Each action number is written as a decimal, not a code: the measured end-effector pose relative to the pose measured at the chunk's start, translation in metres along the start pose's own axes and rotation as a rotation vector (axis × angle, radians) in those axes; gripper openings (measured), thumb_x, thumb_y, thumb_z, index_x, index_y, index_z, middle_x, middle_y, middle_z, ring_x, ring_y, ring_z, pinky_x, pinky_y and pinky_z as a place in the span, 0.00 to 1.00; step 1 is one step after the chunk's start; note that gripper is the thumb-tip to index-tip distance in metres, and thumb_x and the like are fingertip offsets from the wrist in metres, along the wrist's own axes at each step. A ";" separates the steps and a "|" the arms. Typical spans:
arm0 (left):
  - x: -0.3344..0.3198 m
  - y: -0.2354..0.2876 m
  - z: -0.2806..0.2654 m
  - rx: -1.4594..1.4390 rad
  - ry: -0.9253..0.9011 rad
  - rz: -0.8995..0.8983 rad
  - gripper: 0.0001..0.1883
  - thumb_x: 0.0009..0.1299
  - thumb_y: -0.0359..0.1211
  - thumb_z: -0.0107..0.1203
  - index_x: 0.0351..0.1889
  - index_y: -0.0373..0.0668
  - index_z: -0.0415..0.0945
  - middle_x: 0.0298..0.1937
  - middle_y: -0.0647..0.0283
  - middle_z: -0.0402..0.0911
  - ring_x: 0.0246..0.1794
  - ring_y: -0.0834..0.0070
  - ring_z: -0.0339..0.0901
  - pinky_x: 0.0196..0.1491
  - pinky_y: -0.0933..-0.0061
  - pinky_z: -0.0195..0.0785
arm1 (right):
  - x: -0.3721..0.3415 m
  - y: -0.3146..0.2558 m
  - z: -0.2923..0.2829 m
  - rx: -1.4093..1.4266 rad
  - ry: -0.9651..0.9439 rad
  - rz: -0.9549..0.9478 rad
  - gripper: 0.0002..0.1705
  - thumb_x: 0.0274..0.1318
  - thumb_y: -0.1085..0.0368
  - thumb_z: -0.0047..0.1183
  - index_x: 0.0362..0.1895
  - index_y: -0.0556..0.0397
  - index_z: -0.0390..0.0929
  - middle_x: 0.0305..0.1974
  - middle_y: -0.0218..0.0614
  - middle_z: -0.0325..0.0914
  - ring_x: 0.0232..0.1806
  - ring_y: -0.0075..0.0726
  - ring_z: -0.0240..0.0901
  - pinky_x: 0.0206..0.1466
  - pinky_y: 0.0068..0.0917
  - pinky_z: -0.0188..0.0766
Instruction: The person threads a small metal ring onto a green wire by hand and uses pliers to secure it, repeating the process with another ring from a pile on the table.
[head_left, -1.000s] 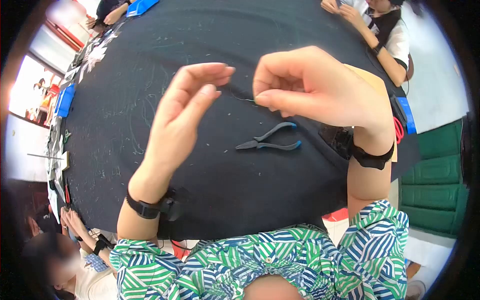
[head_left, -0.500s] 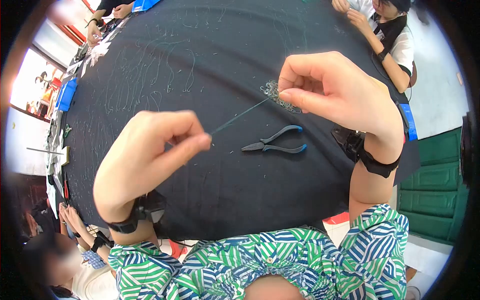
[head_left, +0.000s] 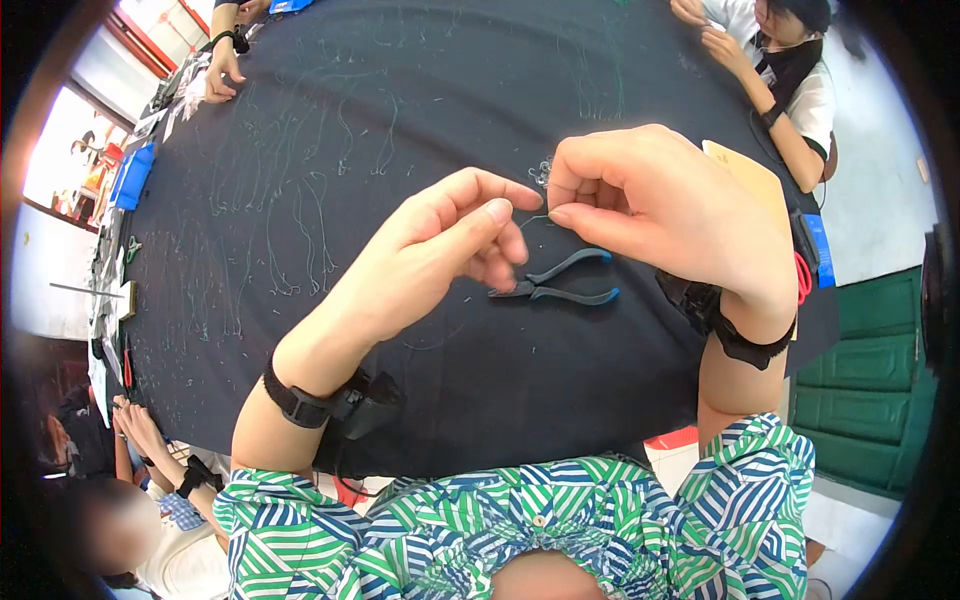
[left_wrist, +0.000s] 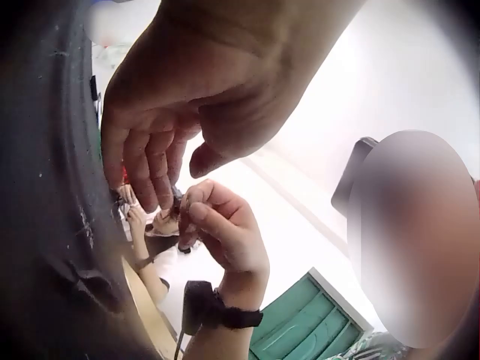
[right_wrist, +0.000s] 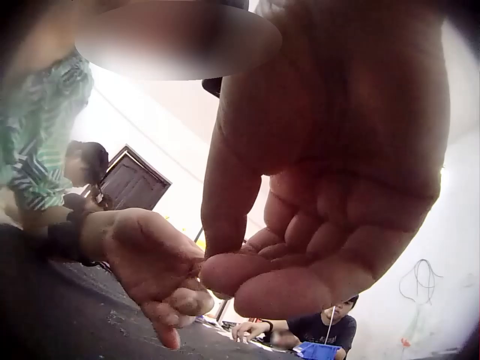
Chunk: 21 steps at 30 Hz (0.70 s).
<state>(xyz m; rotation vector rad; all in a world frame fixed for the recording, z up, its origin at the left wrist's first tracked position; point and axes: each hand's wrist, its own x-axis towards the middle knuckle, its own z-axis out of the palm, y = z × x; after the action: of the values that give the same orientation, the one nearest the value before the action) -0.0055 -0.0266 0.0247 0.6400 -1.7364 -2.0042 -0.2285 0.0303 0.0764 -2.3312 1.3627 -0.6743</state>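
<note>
My right hand (head_left: 665, 205) pinches a thin green thread (head_left: 537, 217) between thumb and index finger, above the dark table. Close to its left, my left hand (head_left: 440, 250) has its fingers spread and loosely bent, the index fingertip right by the right thumb and the thread. In the left wrist view the left fingers (left_wrist: 150, 161) hang relaxed. The right wrist view shows the right thumb and index fingertips pressed together. Below the hands lie pliers (head_left: 585, 298) with grey and blue handles, their tip partly behind the left fingers. A pile of small metal hooks (head_left: 544, 172) is mostly hidden behind the right hand.
Many green threads (head_left: 320, 235) with small ends lie across the black cloth (head_left: 450, 400), left and far. A beige board (head_left: 755, 180) sits under the right forearm, with red cord (head_left: 802, 280) beside it. Other people work around the table edge.
Half a second ago the thread stretched taut between both pinching hands. Since then the left hand has let go, uncurled its fingers and moved up and right toward the right hand.
</note>
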 end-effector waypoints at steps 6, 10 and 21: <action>0.001 -0.006 0.005 0.004 0.097 -0.074 0.10 0.78 0.37 0.51 0.48 0.40 0.75 0.27 0.79 0.69 0.23 0.95 0.58 0.24 0.89 0.47 | 0.004 0.000 0.004 0.012 -0.010 0.010 0.06 0.51 0.68 0.56 0.29 0.58 0.77 0.24 0.45 0.77 0.28 0.49 0.77 0.31 0.37 0.70; 0.005 -0.018 0.006 0.129 0.165 0.020 0.07 0.75 0.35 0.56 0.43 0.41 0.76 0.26 0.81 0.67 0.22 0.95 0.54 0.24 0.88 0.44 | 0.007 -0.001 0.001 0.001 -0.046 0.051 0.07 0.51 0.66 0.57 0.29 0.58 0.78 0.24 0.45 0.78 0.28 0.47 0.77 0.32 0.36 0.71; 0.023 -0.051 -0.008 -0.125 0.181 -0.161 0.07 0.75 0.35 0.56 0.39 0.43 0.74 0.25 0.81 0.65 0.20 0.95 0.50 0.22 0.87 0.41 | -0.005 0.101 -0.004 -0.248 -0.113 0.491 0.06 0.45 0.68 0.59 0.29 0.56 0.83 0.24 0.40 0.81 0.27 0.38 0.79 0.32 0.32 0.74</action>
<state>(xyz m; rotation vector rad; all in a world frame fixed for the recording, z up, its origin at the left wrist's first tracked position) -0.0195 -0.0390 -0.0288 0.9130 -1.4833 -2.0703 -0.3051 -0.0131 0.0254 -2.0348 1.9533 -0.2324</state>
